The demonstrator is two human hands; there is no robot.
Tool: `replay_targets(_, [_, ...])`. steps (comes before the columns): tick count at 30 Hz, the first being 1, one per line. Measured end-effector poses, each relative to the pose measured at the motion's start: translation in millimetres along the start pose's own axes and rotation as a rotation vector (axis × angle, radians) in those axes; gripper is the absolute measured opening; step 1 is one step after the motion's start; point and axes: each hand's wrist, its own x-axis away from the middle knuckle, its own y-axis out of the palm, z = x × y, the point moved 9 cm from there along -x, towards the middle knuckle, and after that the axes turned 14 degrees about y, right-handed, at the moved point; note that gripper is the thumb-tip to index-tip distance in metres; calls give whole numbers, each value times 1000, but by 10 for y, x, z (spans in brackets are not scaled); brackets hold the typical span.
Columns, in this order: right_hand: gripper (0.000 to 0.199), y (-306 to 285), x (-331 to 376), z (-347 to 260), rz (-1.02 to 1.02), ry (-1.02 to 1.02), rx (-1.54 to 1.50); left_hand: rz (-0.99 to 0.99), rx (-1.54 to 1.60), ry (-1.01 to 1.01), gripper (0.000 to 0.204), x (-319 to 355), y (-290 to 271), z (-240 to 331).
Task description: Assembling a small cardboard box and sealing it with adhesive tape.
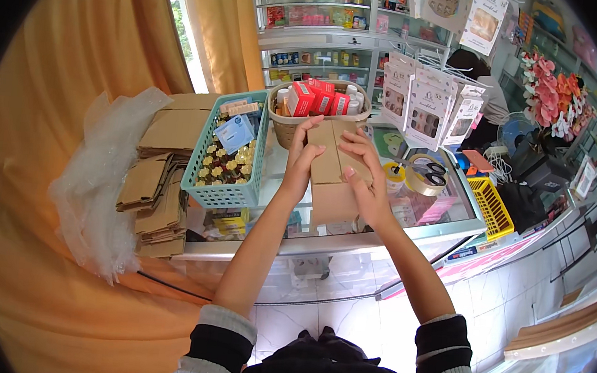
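1. Hands first: I see my left hand [301, 160] laid flat on the left top flap of a brown cardboard box [332, 182], fingers spread and thumb hooked over its near edge, pressing rather than gripping.
2. My right hand [364, 179] lies open across the right flap, fingers fanned toward the middle seam, holding nothing.
3. The cardboard box stands upright on the glass-topped table [452, 213], between my two forearms.
4. Just left of it I see a teal plastic basket [230, 193] filled with small bottles and a blue packet.
5. Behind the box, a round wicker basket [283, 130] holds red cartons and white bottles.
6. To the right, a roll of clear tape [425, 180] lies with scissors [430, 171] on top of it.
7. At the far left, flattened cardboard boxes [164, 182] are stacked beside crumpled clear plastic wrap [96, 183].
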Motion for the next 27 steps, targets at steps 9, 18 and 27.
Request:
replay_targets(9, [34,-32,24,-11,43,-36,-44,-17,-56,48,47,-12,23,24])
replay_targets(18, [33,-126,10,1,-85,47,-138,-162,-194,0,60,-56,63,137])
replay_targets(27, [31,-139,17,-63,-128,-21,88,-218,-242,-62,55,-69,63,189])
